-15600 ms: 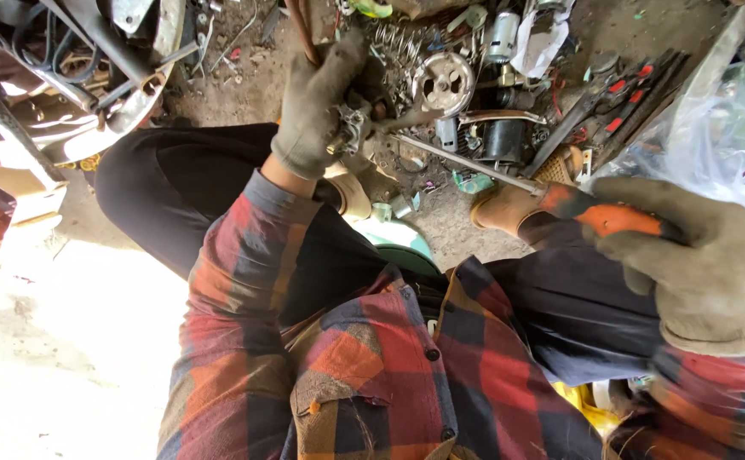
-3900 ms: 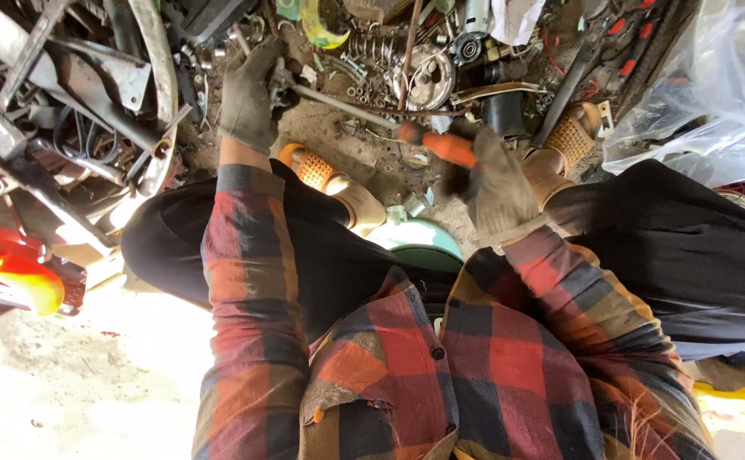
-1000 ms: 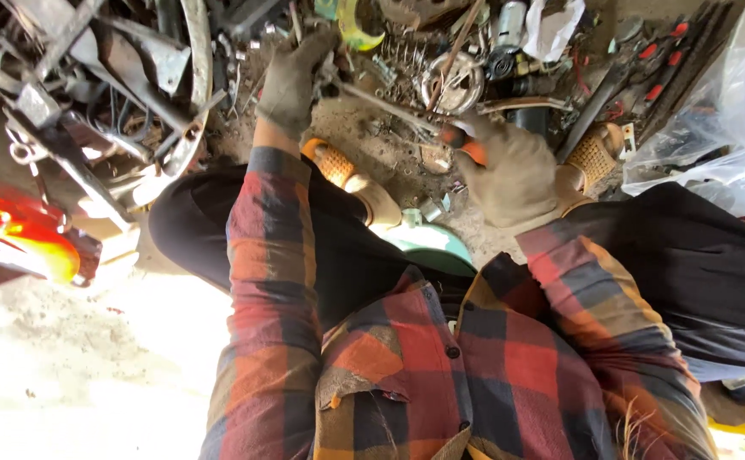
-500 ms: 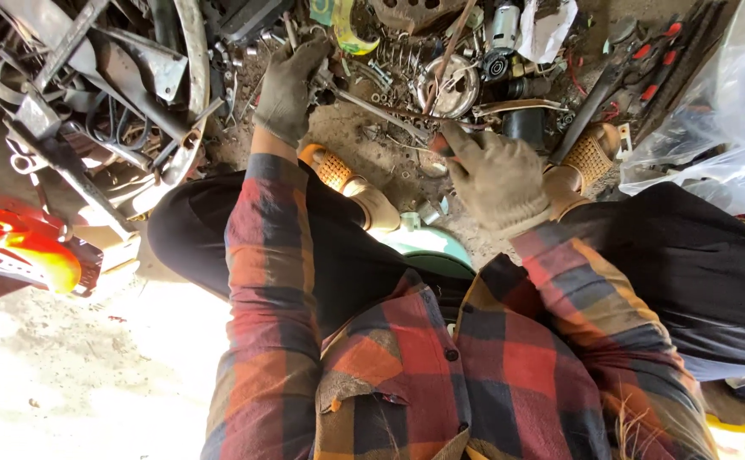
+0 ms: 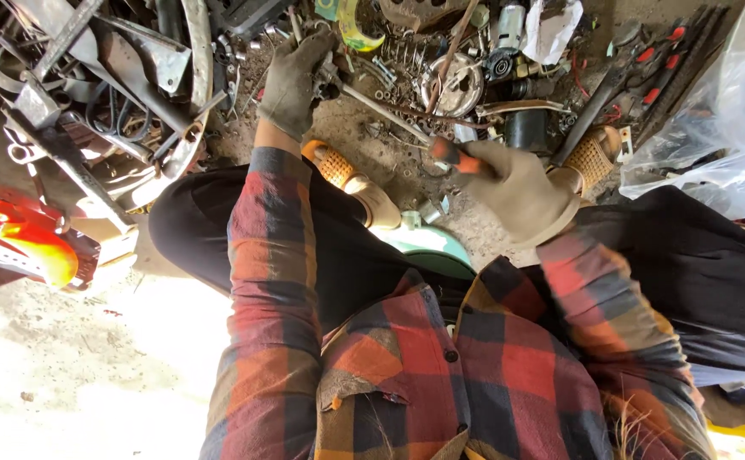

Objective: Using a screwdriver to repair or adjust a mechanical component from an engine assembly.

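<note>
Head view: you are crouched over a dirt floor (image 5: 364,140) littered with scrap metal. Your left hand (image 5: 294,78), in a grey work glove, is stretched forward with its fingers curled around a small metal part (image 5: 328,75) at the near edge of the scrap pile; the part itself is mostly hidden by the glove, so its kind cannot be told. Your right hand (image 5: 517,192), also gloved, is wrapped tight around the orange handle (image 5: 456,158) of a screwdriver (image 5: 389,115), whose steel shaft runs up and to the left across the floor until its tip meets the part held by the left hand. A round perforated metal disc (image 5: 453,85) lies just beyond the shaft, with a black cylinder (image 5: 526,129) near it to the right. Long tools with red grips (image 5: 658,60) lie toward the upper right corner of the floor, beside a clear plastic bag (image 5: 717,136). A curved metal frame (image 5: 193,77) and tangled bars fill the upper left. An orange machine part (image 5: 23,243) sits at the left edge. Your two tan woven shoes (image 5: 351,183) rest on the floor, one below each hand, and a pale green round object (image 5: 428,247) shows between your knees.
</note>
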